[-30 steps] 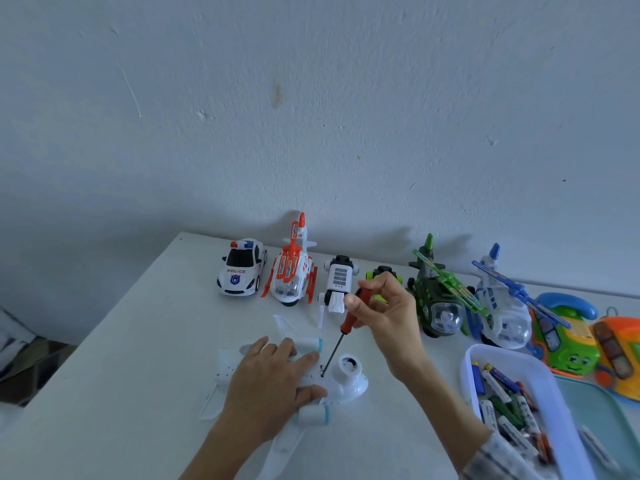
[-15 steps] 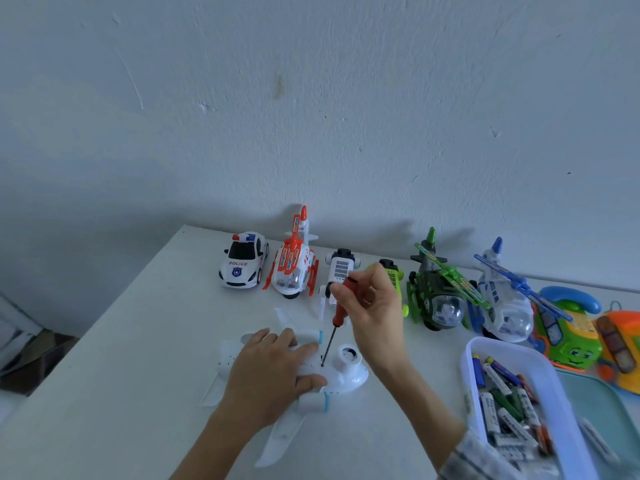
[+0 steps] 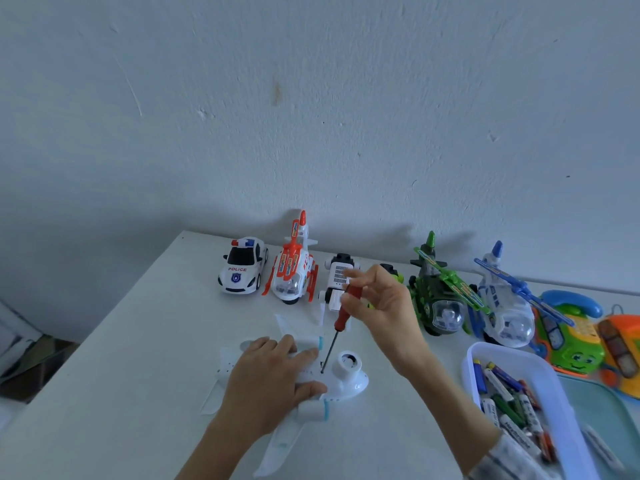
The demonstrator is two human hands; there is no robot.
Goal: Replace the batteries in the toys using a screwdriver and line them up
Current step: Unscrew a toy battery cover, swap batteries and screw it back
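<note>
A white toy airplane lies belly-up on the white table. My left hand presses down on its fuselage and holds it still. My right hand pinches the red handle of a screwdriver, whose thin shaft stands nearly upright with the tip on the plane's underside beside a round white wheel housing. A white tub of several batteries sits at the right.
Toys line the wall: a police car, an orange-white helicopter, a white robot toy, a green helicopter, a blue-white helicopter, a green toy phone and an orange toy. A teal tray lies far right.
My right hand has shifted slightly on the screwdriver handle, fingers spreading as it turns. The left hand stays on the plane. The camera view has shifted a little.
</note>
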